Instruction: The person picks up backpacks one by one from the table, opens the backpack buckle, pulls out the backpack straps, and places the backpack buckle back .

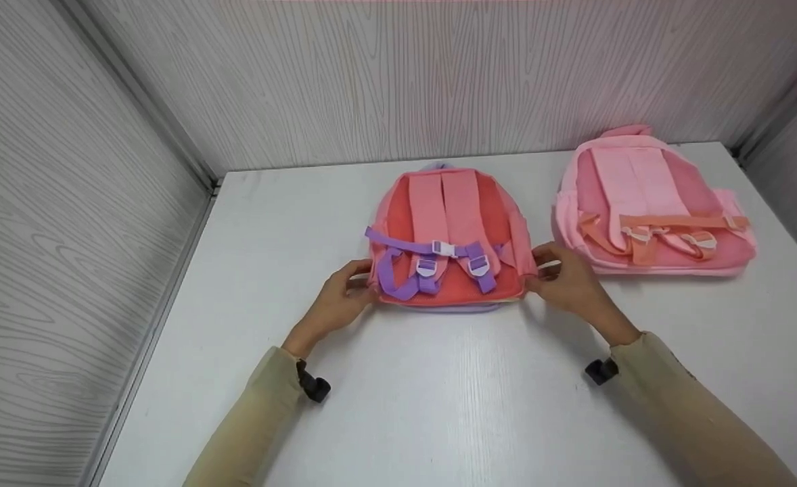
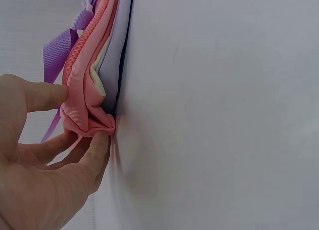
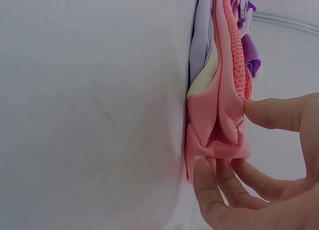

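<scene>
A small coral-pink backpack [image 1: 393, 216] lies on the table with its straps facing up. Purple webbing and white buckles [image 1: 444, 249] cross its lower half. My left hand [image 1: 344, 297] grips the lower left side of this backpack, with one digit on the upper edge and the other fingers at the pink side fabric [image 2: 82, 100]. Opposite it, my right hand [image 1: 567, 281] holds the lower right side, pinching near the folded side fabric [image 3: 229, 105]. Lilac and pale yellow layers show below the coral part in both wrist views. The backpack's front is hidden underneath.
To the right lies a second, light pink backpack [image 1: 635, 169], straps up, with orange webbing [image 1: 682, 221]. It is close beside my right hand. A wood-grain panel [image 1: 398, 81] rises behind the white table [image 1: 425, 406], and another panel [image 1: 53, 237] borders the left side.
</scene>
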Demonstrator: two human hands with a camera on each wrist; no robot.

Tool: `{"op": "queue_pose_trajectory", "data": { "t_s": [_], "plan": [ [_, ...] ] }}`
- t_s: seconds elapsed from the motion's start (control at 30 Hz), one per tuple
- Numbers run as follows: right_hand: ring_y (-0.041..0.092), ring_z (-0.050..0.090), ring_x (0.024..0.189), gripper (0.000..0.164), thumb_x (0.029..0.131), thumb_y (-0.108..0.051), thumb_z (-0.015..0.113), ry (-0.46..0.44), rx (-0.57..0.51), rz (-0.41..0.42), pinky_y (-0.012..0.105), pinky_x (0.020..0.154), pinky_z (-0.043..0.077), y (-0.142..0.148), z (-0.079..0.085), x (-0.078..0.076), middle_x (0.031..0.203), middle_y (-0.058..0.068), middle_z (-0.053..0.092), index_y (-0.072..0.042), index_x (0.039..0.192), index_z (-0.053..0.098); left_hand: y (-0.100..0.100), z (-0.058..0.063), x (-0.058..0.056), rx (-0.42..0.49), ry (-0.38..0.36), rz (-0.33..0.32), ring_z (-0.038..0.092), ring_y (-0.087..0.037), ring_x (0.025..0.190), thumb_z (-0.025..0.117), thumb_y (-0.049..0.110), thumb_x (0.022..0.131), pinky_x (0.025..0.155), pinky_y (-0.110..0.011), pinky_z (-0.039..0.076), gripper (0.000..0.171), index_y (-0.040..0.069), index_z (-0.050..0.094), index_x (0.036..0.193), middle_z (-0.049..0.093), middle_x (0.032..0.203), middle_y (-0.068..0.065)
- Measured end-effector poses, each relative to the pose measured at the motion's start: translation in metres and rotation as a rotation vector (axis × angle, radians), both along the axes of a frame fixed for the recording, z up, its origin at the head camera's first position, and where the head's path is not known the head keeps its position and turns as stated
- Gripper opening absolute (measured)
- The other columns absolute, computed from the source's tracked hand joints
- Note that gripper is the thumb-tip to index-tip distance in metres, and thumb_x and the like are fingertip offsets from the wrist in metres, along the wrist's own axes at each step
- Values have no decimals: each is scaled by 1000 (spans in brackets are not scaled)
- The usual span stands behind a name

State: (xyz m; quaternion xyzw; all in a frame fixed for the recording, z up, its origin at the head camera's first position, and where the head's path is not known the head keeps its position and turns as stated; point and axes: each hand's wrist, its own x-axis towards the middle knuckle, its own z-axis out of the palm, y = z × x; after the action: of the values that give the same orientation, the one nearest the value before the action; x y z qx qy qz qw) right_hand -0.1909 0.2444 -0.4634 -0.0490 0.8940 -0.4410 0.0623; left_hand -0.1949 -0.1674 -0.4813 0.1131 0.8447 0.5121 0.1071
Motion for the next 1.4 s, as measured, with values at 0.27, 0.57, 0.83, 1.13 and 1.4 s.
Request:
{"op": "queue_pose_trajectory", "data": {
  "t_s": [0.27,0.57,0.83,1.13,1.4],
  "plan": [
    [42,68,116,46,96,-16,78,17,15,-9,58,100,58,13,2,3,131,24,67,2,135,61,13,-2,-1,12,8,1,57,-32,141,68,17,104,116,-45,49,52,9,54,153,56,156,-12],
    [43,65,120,49,98,-19,78,1,43,-10,59,101,57,23,7,6,133,25,66,1,139,60,21,-2,1,9,21,0,58,-32,140,71,19,103,115,-44,50,53,7,55,152,57,155,-12],
    [42,61,124,56,96,-21,78,-8,107,-19,59,102,56,17,23,1,140,23,61,-2,144,55,18,13,2,-8,4,36,63,-30,135,71,21,103,108,-42,55,53,9,55,152,58,154,-9],
    [42,63,118,49,96,-15,78,153,67,23,62,102,54,5,37,-8,135,24,65,3,139,62,21,40,-3,-7,105,50,64,-32,131,68,10,103,109,-44,55,49,1,56,149,59,151,-15],
    [41,62,121,51,96,-18,79,158,56,75,60,102,55,-16,43,-19,136,22,66,2,140,62,36,56,-10,-84,289,-6,64,-38,128,72,12,101,109,-48,54,49,-1,58,146,63,145,-18]
  ]
}}
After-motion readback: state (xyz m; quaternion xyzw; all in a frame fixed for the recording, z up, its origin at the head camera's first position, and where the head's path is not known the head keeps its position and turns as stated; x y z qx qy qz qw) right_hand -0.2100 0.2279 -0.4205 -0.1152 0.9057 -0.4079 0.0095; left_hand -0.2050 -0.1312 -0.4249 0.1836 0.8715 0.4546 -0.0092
